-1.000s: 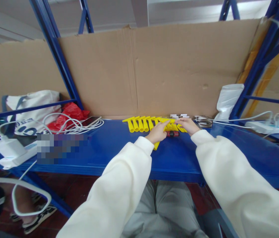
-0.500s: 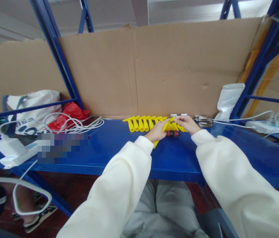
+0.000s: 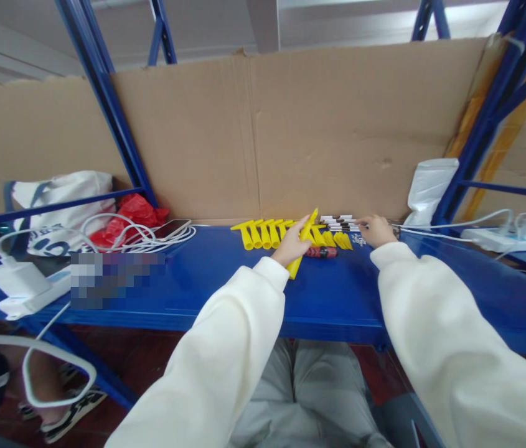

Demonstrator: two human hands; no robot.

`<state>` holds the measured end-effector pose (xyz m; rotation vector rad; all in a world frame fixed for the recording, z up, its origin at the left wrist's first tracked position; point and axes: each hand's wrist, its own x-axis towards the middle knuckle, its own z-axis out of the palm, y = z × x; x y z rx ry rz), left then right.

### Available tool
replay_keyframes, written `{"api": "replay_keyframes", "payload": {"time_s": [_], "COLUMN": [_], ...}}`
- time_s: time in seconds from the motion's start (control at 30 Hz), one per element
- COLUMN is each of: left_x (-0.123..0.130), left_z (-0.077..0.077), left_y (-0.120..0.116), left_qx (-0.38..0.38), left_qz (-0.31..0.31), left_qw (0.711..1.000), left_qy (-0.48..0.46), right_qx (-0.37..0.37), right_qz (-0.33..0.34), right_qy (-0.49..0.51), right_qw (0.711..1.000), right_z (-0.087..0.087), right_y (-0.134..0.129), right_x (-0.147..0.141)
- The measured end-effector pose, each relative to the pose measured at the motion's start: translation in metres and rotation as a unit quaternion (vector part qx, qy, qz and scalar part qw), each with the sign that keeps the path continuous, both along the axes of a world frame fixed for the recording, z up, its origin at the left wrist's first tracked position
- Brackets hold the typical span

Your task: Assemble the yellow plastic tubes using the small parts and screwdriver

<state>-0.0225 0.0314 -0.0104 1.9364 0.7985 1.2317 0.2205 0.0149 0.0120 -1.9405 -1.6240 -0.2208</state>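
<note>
Two hands, two different jobs: the left hand (image 3: 292, 246) had its fingers closed round a yellow piece (image 3: 309, 229), slim tip angled up and away over the tabletop (image 3: 244, 286). Some yellow poked out below the palm too, probably the same part, but the fingers covered the middle. Right hand (image 3: 378, 231) was down at the small grey-white bits (image 3: 358, 239); couldn't tell if those fingers were pinching anything.

IMO the way to do this well was to keep the left grip firm but not squeezing, tip clear of everything, and let the right fingertips single out one bit without scattering the rest. Small stuff like that probably slid easily on smooth blue.

Just past the left hand lay a dark red cylinder (image 3: 322, 252), with little yellow pieces (image 3: 343, 241) behind it and black-and-white sticks (image 3: 337, 220) further back. Off to the left sat a row of yellow parts (image 3: 261, 235), worth not nudging with the knuckles. Cardboard (image 3: 337, 130) stood behind it all.
</note>
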Motion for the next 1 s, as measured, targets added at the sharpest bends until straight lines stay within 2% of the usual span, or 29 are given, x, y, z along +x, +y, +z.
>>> {"api": "replay_keyframes", "payload": {"time_s": [0.1, 0.23, 0.43, 0.77, 1.0], "left_x": [-0.001, -0.001, 0.001, 0.005, 0.008], "left_z": [0.002, 0.004, 0.011, 0.017, 0.021], "left_y": [0.004, 0.003, -0.012, -0.021, -0.025], "left_qx": [0.023, 0.016, -0.076, -0.183, -0.237], "left_qz": [0.023, 0.055, 0.055, 0.025, -0.002], "left_qw": [0.999, 0.995, 0.992, 0.977, 0.966], "left_qy": [-0.039, -0.077, -0.083, -0.103, -0.104], "right_qx": [-0.049, -0.085, -0.093, -0.149, -0.155], "right_qz": [-0.074, -0.111, -0.087, -0.059, -0.059], "right_qy": [-0.023, -0.040, -0.054, -0.067, -0.080], "right_qw": [0.996, 0.989, 0.990, 0.985, 0.983], "right_z": [-0.001, -0.008, -0.017, -0.012, -0.015], "right_y": [-0.005, -0.004, 0.001, -0.003, -0.004], "right_x": [0.010, 0.014, 0.014, 0.007, 0.004]}}
